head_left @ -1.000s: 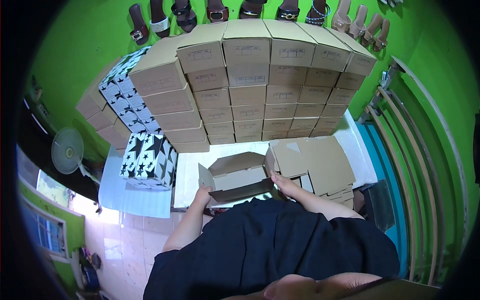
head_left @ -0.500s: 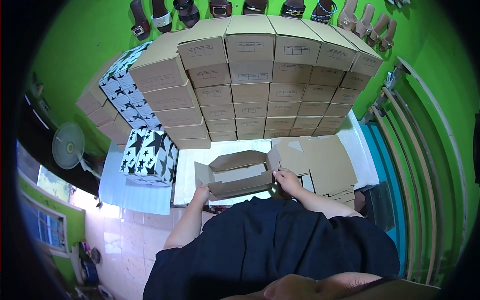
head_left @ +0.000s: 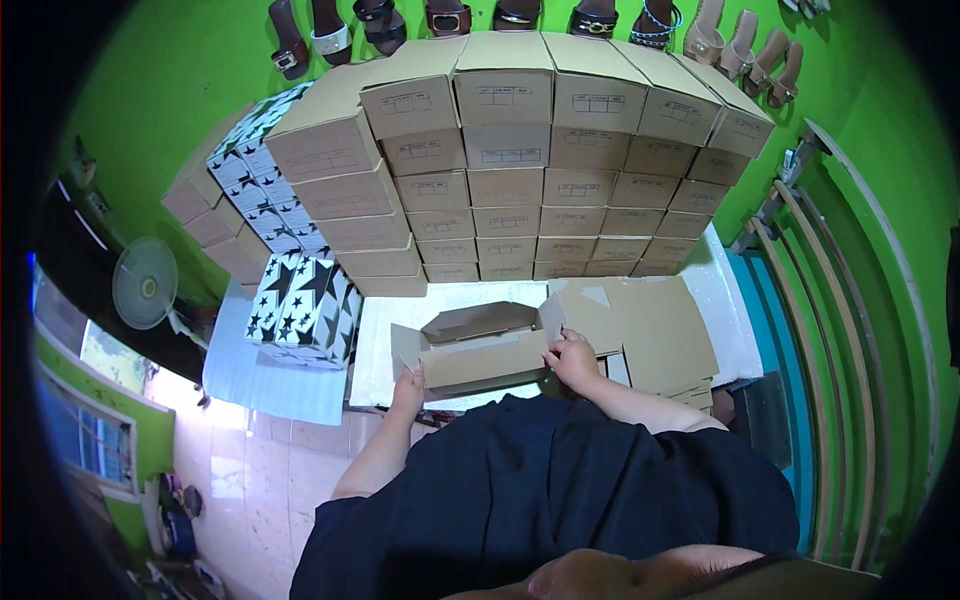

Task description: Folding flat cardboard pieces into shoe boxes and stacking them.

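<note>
Between two hands (head_left: 573, 362), one open cardboard box (head_left: 487, 368), right of one fan (head_left: 145, 283)

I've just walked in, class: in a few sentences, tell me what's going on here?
A person is holding an open-topped cardboard box with both hands: the left hand at its near left corner, the right hand at its near right corner. Its end panels stand up. To its right lies a pile of flat cardboard. Behind it rise stacked brown boxes, and star-patterned boxes stand to the left.
</note>
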### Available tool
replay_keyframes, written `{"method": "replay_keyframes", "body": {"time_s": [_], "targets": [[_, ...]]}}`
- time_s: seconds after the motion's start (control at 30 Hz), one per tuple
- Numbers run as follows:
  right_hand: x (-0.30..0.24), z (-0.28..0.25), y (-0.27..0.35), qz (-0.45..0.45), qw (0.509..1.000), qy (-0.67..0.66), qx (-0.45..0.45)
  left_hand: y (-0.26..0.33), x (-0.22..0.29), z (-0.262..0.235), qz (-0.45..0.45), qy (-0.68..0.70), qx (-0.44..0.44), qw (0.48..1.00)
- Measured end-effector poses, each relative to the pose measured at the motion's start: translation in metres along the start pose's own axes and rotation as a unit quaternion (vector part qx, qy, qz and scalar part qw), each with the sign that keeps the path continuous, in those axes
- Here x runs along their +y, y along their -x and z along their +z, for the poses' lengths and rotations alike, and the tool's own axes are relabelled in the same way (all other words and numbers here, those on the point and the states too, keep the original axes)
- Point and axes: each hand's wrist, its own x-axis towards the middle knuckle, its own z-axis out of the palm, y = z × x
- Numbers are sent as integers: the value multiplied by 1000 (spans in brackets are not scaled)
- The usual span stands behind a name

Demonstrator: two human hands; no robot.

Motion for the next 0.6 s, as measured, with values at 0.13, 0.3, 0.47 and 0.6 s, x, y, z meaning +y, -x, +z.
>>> {"method": "replay_keyframes", "body": {"time_s": [0.13,0.3,0.47,0.6], "targets": [[4,0,0,-1,1000,-19,1,0,16,1,35,-34,11,999],[-12,-17,-2,-6,998,54,-13,4,27,0,11,-67,2,998],[-20,-27,-3,-87,983,163,-14,1,30,1,2,-106,-6,994],[-13,-27,-10,-179,947,266,4,3,55,1,60,-111,9,992]]}}
